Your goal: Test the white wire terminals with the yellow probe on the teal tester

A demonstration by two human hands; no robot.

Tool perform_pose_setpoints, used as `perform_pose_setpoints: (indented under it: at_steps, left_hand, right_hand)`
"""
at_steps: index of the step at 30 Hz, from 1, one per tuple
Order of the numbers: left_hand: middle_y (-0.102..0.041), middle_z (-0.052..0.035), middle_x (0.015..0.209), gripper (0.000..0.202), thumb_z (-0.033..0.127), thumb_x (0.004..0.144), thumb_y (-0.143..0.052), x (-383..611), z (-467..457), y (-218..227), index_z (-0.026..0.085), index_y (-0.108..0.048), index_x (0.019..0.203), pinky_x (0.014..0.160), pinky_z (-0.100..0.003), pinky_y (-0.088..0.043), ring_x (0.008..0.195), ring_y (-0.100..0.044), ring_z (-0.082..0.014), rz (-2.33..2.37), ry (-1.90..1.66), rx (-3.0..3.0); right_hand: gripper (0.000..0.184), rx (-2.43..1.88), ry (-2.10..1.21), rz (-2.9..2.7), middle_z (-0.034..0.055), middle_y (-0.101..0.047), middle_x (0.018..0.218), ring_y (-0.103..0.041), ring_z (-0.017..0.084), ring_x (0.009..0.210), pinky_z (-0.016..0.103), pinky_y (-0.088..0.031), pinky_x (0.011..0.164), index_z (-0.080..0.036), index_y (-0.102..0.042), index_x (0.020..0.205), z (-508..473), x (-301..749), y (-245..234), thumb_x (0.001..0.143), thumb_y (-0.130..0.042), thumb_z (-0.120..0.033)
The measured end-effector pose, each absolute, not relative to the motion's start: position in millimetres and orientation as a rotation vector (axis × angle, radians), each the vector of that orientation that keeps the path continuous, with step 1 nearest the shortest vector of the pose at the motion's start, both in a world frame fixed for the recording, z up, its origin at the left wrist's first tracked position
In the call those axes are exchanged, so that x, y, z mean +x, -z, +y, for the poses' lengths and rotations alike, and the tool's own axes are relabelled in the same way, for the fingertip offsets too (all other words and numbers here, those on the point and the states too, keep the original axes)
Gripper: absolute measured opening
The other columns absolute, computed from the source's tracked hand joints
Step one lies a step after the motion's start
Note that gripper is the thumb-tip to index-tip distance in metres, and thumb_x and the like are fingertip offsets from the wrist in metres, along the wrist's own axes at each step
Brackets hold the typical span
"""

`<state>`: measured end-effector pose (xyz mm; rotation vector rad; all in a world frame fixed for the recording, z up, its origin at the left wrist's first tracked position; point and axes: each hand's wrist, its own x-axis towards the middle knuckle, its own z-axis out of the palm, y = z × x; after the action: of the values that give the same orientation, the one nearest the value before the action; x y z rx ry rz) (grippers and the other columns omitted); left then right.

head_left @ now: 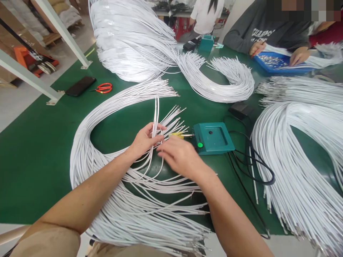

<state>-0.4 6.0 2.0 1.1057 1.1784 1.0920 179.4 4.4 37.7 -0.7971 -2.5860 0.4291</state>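
My left hand is closed around a few white wires, whose ends stick up above the fingers. Close beside it, my right hand has its fingers pinched at one of these wires, near the left thumb; the fingertips are partly hidden. Just past the right hand is a small teal machine with a green button and a thin metal shaft with a yellow piece pointing at the hands. A large curved bundle of white wires lies under and around both forearms, its loose ends fanning to the right.
Red-handled scissors and a black phone lie at the left. More white wire bundles lie behind and at the right. A black cable runs from the machine. Across the table, a co-worker's hands are at a blue tray.
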Motion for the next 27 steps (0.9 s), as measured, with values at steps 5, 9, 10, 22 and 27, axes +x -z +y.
perform_pose_setpoints:
  at_steps: [5, 9, 10, 22, 27]
  left_hand:
    - [-0.065, -0.0019, 0.095, 0.044, 0.029, 0.07, -0.076, 0.7, 5.9, -3.9, 0.021, -0.058, 0.109, 0.062, -0.021, -0.048, 0.076, -0.062, -0.0117, 1.148, -1.097, 1.075]
    - [-0.067, -0.0045, 0.095, 0.032, 0.03, 0.068, -0.078, 0.2, 7.3, -3.6, 0.017, -0.067, 0.096, 0.072, -0.022, -0.048, 0.087, -0.062, -0.0139, 1.119, -1.072, 0.975]
    - [-0.067, -0.0042, 0.092, 0.031, 0.03, 0.069, -0.078, 0.3, 7.6, -3.1, 0.017, -0.068, 0.094, 0.071, -0.021, -0.047, 0.085, -0.061, -0.0131, 1.104, -1.067, 0.952]
    - [-0.068, -0.0025, 0.084, 0.033, 0.032, 0.071, -0.076, 12.3, 2.3, 1.2, 0.015, -0.066, 0.097, 0.08, -0.029, -0.049, 0.079, -0.064, -0.0148, 1.015, -0.94, 1.078]
    - [-0.061, 0.0026, 0.079, 0.027, 0.028, 0.072, -0.075, 14.8, 1.8, -0.5, 0.017, -0.052, 0.081, 0.068, -0.021, -0.047, 0.071, -0.058, -0.0077, 0.992, -1.066, 1.07]
  right_hand:
    - [0.023, -0.896, -0.545, -2.889, 0.0107, -0.067, 0.07, -0.058, 0.025, 0.079, 0.035, -0.043, 0.074, -0.015, -0.068, 0.073, -17.1, 160.4, -33.8, 0.088, -0.053, -0.024]
    - [0.025, -1.023, -1.056, -2.866, 0.003, -0.065, 0.06, -0.053, 0.015, 0.055, 0.027, -0.036, 0.055, -0.02, -0.065, 0.062, -18.1, 168.2, -43.5, 0.085, -0.054, -0.025]
    - [0.025, -1.04, -1.225, -2.776, 0.001, -0.065, 0.059, -0.053, 0.013, 0.053, 0.025, -0.036, 0.054, -0.02, -0.063, 0.06, -15.5, 170.9, -46.6, 0.083, -0.055, -0.025]
    - [0.025, -1.247, -1.327, -1.392, -0.0084, -0.046, 0.044, -0.041, 0.008, 0.038, 0.021, -0.034, 0.043, -0.02, -0.054, 0.07, 20.6, 181.5, -34.5, 0.08, -0.061, -0.042]
    - [0.031, -1.21, -1.505, -1.45, -0.0066, -0.049, 0.045, -0.038, 0.007, 0.038, 0.022, -0.03, 0.039, -0.019, -0.054, 0.059, 17.4, 175.3, -37.4, 0.071, -0.07, -0.043]
